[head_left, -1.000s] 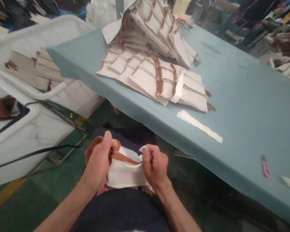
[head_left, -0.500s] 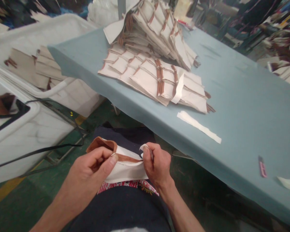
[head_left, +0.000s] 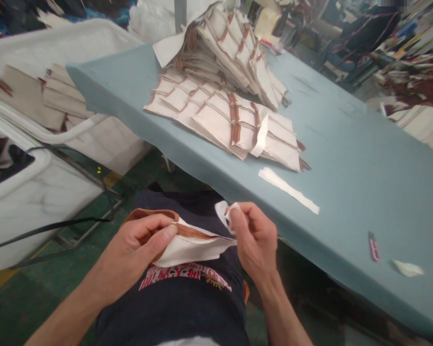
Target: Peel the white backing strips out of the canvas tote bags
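In front of my lap, my left hand (head_left: 139, 247) pinches a cream fabric piece (head_left: 193, 250) between thumb and fingers. A brown band (head_left: 193, 231) runs along that piece and loops up behind the hand. My right hand (head_left: 256, 235) is closed on a thin white strip (head_left: 222, 211), which curls out above the thumb. The fabric's right end reaches the right hand's lower fingers; whether they also grip it I cannot tell.
On the blue-grey table (head_left: 346, 158) lie stacks of cream pieces with brown trim (head_left: 209, 115), a loose white strip (head_left: 288, 190), a pink-handled cutter (head_left: 373, 247) and a white scrap (head_left: 407, 268). White bins (head_left: 111, 144) stand at left, with a black strap (head_left: 50, 233) near them.
My right hand has moved right and slightly up with the white strip, and more of the strip shows. My left hand keeps its pinch on the fabric piece, whose right end now tapers toward the right hand.
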Demonstrator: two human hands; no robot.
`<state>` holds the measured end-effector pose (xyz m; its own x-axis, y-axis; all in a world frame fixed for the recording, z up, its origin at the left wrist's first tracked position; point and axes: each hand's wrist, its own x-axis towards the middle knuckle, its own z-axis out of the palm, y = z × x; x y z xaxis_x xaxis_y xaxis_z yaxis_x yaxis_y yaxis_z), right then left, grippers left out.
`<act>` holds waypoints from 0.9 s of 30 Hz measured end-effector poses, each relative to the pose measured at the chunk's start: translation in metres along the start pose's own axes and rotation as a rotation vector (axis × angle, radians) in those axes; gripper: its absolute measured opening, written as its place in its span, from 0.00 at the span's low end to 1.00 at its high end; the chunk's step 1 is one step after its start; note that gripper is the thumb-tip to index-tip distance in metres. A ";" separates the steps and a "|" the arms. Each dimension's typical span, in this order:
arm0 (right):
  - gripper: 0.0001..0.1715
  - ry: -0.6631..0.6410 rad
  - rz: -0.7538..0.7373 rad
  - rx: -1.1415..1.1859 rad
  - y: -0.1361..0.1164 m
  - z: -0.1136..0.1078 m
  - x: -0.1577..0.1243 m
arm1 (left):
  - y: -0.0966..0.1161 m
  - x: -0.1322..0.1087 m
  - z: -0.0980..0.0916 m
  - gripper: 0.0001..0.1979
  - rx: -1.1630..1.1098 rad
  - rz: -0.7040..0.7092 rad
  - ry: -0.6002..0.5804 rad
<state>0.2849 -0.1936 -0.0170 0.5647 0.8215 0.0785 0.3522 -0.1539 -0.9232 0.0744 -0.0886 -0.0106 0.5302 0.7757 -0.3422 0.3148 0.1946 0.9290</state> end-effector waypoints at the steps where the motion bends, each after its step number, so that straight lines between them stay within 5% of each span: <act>1: 0.21 -0.108 0.074 0.085 -0.012 -0.005 -0.003 | 0.001 0.002 -0.001 0.19 -0.012 0.015 -0.009; 5: 0.18 -0.446 0.220 0.234 -0.045 -0.005 -0.013 | -0.001 0.010 0.000 0.16 -0.132 0.018 -0.048; 12: 0.11 -0.374 0.203 0.047 -0.042 0.026 0.000 | -0.013 0.007 0.002 0.21 -0.176 -0.026 -0.049; 27: 0.14 -0.382 0.242 0.011 -0.039 0.040 -0.004 | -0.014 0.010 0.001 0.20 -0.032 0.005 0.019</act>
<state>0.2394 -0.1694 0.0033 0.3134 0.9067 -0.2822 0.2352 -0.3620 -0.9020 0.0761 -0.0836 -0.0269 0.5166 0.7879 -0.3351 0.2865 0.2097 0.9348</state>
